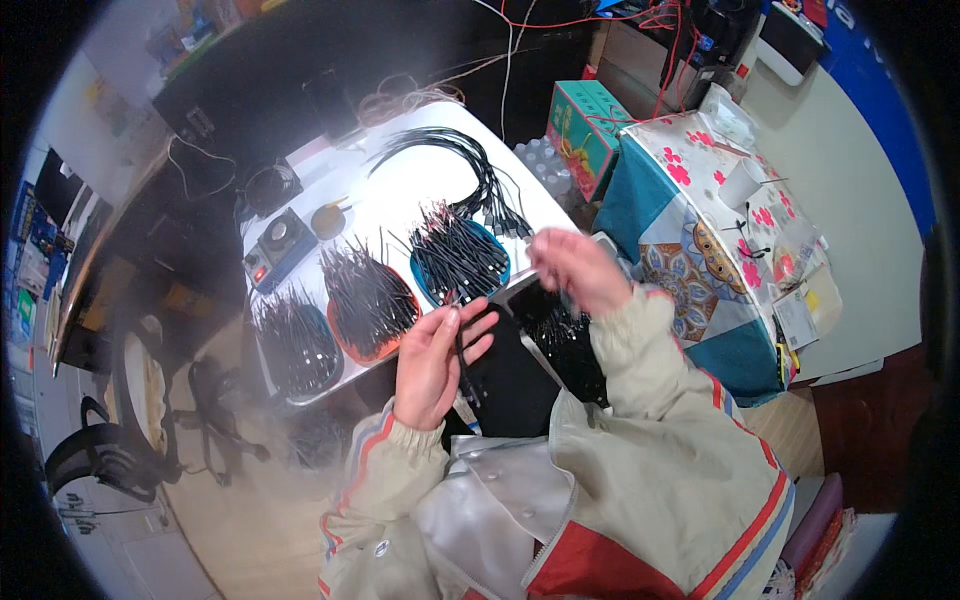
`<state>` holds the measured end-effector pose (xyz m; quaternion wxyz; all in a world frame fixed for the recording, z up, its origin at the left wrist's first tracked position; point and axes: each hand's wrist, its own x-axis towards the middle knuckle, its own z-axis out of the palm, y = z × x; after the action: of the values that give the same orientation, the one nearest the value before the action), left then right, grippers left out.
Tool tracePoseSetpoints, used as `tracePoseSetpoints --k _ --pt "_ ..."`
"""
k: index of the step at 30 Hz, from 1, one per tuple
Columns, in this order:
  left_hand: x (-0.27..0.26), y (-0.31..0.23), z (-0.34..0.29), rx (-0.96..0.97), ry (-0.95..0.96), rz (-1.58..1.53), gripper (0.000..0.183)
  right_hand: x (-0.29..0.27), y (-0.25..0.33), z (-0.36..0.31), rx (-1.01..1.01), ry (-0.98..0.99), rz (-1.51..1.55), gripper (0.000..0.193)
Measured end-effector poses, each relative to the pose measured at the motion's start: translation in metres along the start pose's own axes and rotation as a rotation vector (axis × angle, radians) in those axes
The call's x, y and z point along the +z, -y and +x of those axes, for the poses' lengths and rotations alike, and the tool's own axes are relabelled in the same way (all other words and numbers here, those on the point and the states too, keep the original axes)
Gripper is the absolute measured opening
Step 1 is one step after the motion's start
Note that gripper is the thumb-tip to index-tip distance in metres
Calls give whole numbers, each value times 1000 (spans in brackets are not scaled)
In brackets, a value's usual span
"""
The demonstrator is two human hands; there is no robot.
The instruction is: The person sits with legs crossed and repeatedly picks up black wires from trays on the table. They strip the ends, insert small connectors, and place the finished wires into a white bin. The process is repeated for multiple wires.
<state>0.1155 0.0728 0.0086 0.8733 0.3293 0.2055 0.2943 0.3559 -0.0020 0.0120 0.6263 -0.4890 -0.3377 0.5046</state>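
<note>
Over the front edge of the white table, my left hand pinches a short black cable between thumb and fingers. The cable hangs down past my palm; the other fingers are spread. My right hand is curled at the table's right edge, and what its fingertips hold, if anything, is hidden. Just beyond my left hand stands a blue basket packed with short black cables. A looped bundle of long black cables lies behind it, its plugs near my right fingertips.
Left of the blue basket are an orange basket and a greyish container, both full of cables. A small boxy device stands behind them. Below my right hand is a dark tray of black pieces. A cloth-covered table stands right.
</note>
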Motion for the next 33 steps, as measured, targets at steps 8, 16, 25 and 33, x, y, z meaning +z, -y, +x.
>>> tracePoseSetpoints --k 8,16,25,33 --pt "33 -40 25 2 10 131 18 108 -72 -86 -494 229 -853 16" --pt "51 -80 -61 568 -2 358 15 131 -147 -68 -544 474 -951 16" --pt "26 -32 -116 534 -5 359 16 122 4 -49 -132 269 -108 21" --pt "23 -32 -114 371 58 297 20 139 26 -54 -82 357 120 12"
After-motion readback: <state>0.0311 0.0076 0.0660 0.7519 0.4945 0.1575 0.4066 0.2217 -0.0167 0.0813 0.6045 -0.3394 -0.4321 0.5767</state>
